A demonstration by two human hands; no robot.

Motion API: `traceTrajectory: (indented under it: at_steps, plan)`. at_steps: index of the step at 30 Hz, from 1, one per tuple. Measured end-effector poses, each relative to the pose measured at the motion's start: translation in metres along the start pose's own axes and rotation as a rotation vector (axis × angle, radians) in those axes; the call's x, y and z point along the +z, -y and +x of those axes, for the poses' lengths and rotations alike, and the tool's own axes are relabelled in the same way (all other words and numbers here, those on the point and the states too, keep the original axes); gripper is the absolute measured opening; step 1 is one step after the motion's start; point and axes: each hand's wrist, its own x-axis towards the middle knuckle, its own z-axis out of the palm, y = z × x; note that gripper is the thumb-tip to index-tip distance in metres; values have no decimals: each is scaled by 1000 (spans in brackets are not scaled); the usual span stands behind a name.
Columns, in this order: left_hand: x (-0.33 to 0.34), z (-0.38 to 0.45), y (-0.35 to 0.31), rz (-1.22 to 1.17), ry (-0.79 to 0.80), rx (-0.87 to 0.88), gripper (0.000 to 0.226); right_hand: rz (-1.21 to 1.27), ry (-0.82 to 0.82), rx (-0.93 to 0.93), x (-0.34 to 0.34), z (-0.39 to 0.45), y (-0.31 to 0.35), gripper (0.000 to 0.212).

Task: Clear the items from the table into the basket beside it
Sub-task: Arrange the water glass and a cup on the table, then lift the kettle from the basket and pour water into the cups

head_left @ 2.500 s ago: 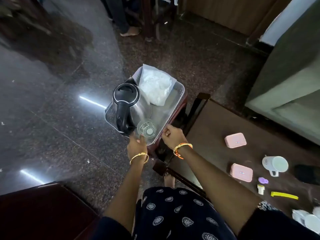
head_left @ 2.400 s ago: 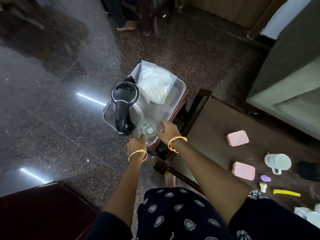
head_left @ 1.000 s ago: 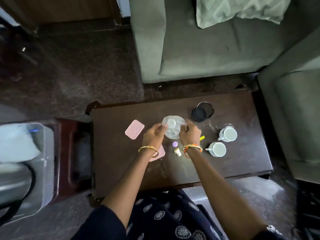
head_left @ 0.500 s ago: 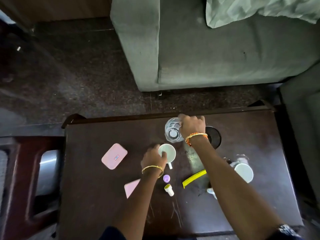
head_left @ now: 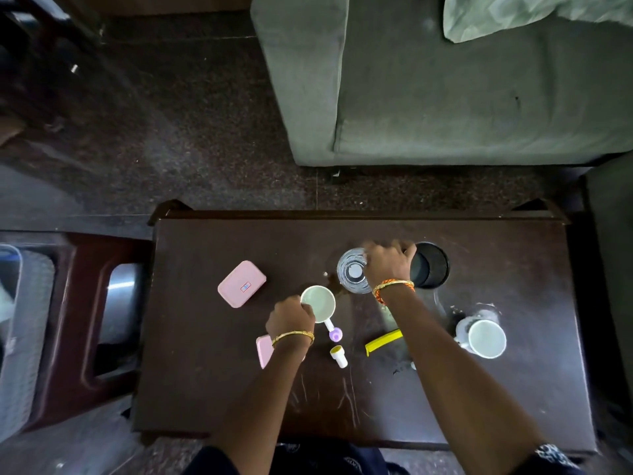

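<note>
On the dark wooden table (head_left: 205, 371), my left hand (head_left: 291, 318) grips the left rim of a white mug (head_left: 320, 303). My right hand (head_left: 388, 264) is closed on the right side of a clear glass tumbler (head_left: 351, 274), and is slightly blurred. A black cup (head_left: 431, 265) stands just right of that hand. Also on the table are a pink case (head_left: 241, 283), a second pink case (head_left: 263, 351) partly under my left wrist, a purple cap (head_left: 335, 334), a small white bottle (head_left: 339, 356), a yellow comb (head_left: 383, 341) and another white mug (head_left: 486, 338).
The translucent basket (head_left: 20, 337) sits at the far left edge on a dark red stool (head_left: 78, 337) beside the table, mostly cut off. A grey-green sofa (head_left: 445, 97) stands beyond the table, and another seat (head_left: 613, 269) borders its right end.
My hands left the basket and came over the table. One second ago both held the glass tumbler; my left hand then moved to the white mug. The last half second shows little movement.
</note>
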Motion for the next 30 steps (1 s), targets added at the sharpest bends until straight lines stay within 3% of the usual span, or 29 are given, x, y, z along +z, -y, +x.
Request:
traceTrajectory:
  at_steps: [5, 10, 15, 19, 23, 25, 30]
  plan:
    - [-13, -9, 10, -91, -47, -2, 39, -12, 17, 35, -9, -12, 7, 28]
    - [-46, -20, 27, -358, -233, 84, 27, 297, -204, -4, -36, -43, 44, 28]
    - [-95, -27, 83, -560, -410, 58, 18, 570, -400, -272, -58, -91, 118, 16]
    - [-135, -32, 147, -661, -559, -31, 26, 714, -255, -386, -48, -131, 186, 13]
    - [-176, -43, 236, -723, -908, -93, 20, 786, -42, -400, -26, -174, 265, 13]
    - [-193, -48, 290, -737, -1038, -211, 19, 804, 61, -437, -14, -195, 312, 12]
    - [-216, -63, 406, -780, -1175, -539, 45, 827, 268, -516, 19, -252, 421, 11]
